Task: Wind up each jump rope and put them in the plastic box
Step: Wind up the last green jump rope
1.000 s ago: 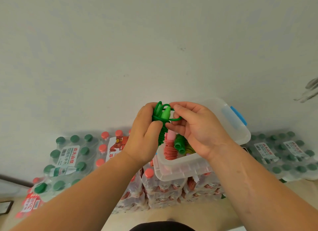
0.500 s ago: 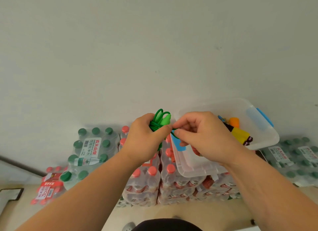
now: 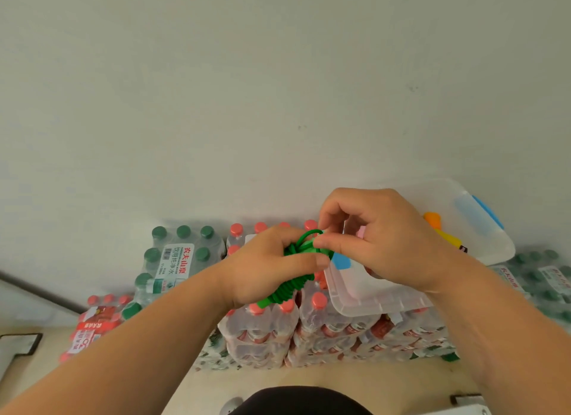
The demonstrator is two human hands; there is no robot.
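Clear plastic box [image 3: 364, 294], open. Over box's left end, right hand [image 3: 383, 244], nearer the box, pinching. Just left of box, left hand [image 3: 262, 269], clenched round wound green jump rope [image 3: 289, 289]; long axis slanting away from box, top loop in right hand's pinch.

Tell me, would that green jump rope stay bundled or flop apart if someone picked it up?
Probably floppy: the green jump rope bends into tight coils. It may unwind if released, since the left hand grips the bundle while the right hand pinches a loose loop.
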